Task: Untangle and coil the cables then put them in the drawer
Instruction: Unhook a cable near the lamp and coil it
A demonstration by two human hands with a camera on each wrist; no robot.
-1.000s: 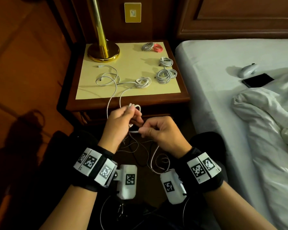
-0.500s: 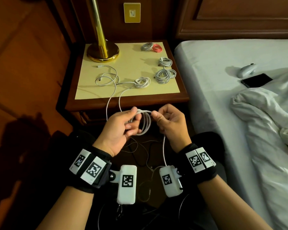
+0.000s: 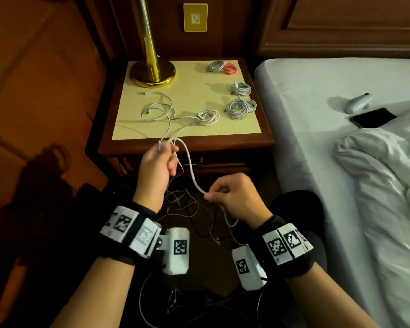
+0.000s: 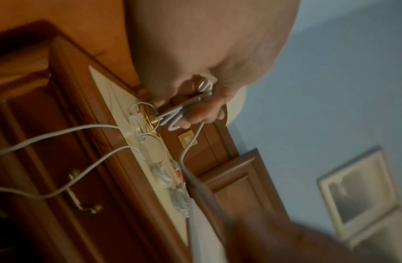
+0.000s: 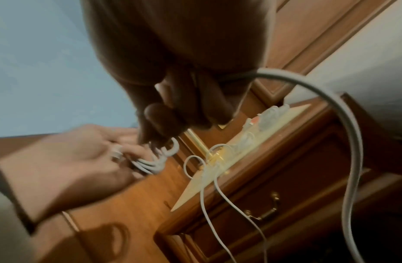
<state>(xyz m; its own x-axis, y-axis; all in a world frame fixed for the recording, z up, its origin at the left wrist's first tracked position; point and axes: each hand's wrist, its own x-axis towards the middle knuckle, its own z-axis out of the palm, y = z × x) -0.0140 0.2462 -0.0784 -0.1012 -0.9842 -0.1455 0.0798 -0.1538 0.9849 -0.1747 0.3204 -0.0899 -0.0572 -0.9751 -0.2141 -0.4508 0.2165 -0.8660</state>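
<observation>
The left hand [image 3: 157,165] is raised in front of the nightstand [image 3: 223,144], wrist bent up, fingers curled round a few loops of a white cable [image 3: 190,166]. In the left wrist view those loops lie bunched against the fingers [image 4: 202,115]. From that grip the cable slopes down and right to the right hand [image 3: 232,197], which sits lower and nearer the body, knuckles up, thumb and forefinger pinching the cable; the slack hangs below the palm toward the floor. Two thin strands run from the left hand up over the table edge to loose cable [image 3: 160,111] lying near the lamp [image 3: 152,72]. Right of that, coiled cables [image 3: 239,106] lie on the top, a pink coil [image 3: 230,68] at the back. The drawer [image 5: 274,201] below is closed. On the bed [image 3: 317,95] lie a phone [image 3: 373,117] and a white remote [image 3: 359,102].
</observation>
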